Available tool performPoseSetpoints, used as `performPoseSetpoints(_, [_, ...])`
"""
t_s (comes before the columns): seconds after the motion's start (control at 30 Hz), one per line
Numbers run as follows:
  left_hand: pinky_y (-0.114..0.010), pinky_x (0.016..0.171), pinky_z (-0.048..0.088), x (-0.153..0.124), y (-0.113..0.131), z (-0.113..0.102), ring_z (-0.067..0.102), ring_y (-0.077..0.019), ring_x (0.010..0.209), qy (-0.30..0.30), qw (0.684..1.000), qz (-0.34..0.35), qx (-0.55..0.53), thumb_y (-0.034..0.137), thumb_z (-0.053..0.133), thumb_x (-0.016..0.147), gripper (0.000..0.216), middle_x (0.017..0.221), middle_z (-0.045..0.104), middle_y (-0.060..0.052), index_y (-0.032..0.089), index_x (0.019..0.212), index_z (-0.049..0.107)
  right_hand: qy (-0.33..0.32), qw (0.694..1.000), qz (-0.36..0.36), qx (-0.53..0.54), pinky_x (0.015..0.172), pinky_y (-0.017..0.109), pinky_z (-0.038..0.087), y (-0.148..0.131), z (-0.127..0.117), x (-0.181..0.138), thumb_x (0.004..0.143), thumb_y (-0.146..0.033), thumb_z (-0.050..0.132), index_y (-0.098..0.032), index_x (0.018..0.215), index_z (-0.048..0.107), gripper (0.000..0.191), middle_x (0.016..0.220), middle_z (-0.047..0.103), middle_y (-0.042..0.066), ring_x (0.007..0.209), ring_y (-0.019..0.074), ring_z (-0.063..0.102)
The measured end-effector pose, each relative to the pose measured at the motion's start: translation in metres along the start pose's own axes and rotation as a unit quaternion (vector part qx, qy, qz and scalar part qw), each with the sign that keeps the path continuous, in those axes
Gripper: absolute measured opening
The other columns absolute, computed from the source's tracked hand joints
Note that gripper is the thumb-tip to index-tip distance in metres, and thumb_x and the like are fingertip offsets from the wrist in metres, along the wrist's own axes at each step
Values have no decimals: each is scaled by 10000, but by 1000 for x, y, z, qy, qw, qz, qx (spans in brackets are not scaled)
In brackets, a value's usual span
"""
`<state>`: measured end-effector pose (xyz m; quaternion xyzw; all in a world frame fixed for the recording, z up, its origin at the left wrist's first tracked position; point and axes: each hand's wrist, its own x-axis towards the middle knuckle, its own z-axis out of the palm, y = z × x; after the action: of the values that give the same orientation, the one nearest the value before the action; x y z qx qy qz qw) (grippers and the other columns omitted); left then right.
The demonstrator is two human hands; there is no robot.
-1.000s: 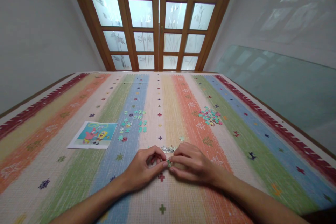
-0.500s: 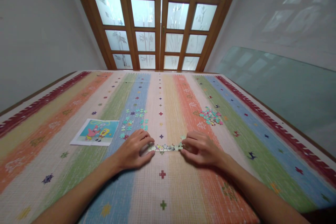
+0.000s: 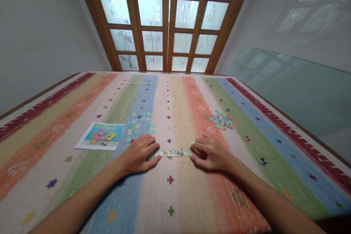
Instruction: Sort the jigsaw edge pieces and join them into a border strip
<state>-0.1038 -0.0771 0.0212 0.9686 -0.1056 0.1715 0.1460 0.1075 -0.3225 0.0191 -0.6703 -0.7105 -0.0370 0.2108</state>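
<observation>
A short joined strip of puzzle pieces (image 3: 174, 152) lies flat on the striped mat (image 3: 175, 197) in front of me. My left hand (image 3: 139, 154) rests at the strip's left end, thumb and fingers pinched at it. At the right end my right hand (image 3: 211, 152) does the same, fingertips touching the strip. Both hands lie low on the mat with the strip stretched between them.
A printed cartoon picture (image 3: 102, 136) lies to the left. Loose teal pieces (image 3: 141, 123) are scattered behind my left hand. A heap of pieces (image 3: 221, 120) sits at the right. Wooden glass-paned doors (image 3: 168, 25) stand beyond the mat, walls at both sides.
A second ago both hands were close together near me, pinching a small piece. They have moved forward and apart to the ends of the strip, where they now rest.
</observation>
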Motion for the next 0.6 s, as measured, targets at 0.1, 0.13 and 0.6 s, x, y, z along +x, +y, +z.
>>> performPoseSetpoints(0.1, [-369,734,440,0,1,0,534,-223,797,0,1000,9,1,300,563,958,116,844,621,-52,208,937,630,13,1000,1,5,677,328,303,1,3,-1,931,-292,551,-202,741,593,215,622,532,-36,575,120,437])
performPoseSetpoints(0.13, [-369,735,438,0,1,0,534,-223,794,1,1000,12,2,294,562,959,113,838,620,-50,207,930,629,16,1000,0,8,676,327,305,1,3,-1,941,-286,544,-201,760,610,211,623,539,-34,576,120,446])
performPoseSetpoints(0.6, [-362,735,450,0,1,2,535,-211,784,-14,999,32,31,276,495,1007,186,822,616,-57,183,896,611,-27,999,-4,37,714,327,338,0,5,-1,1010,-277,488,-186,895,669,232,713,645,-3,631,128,534])
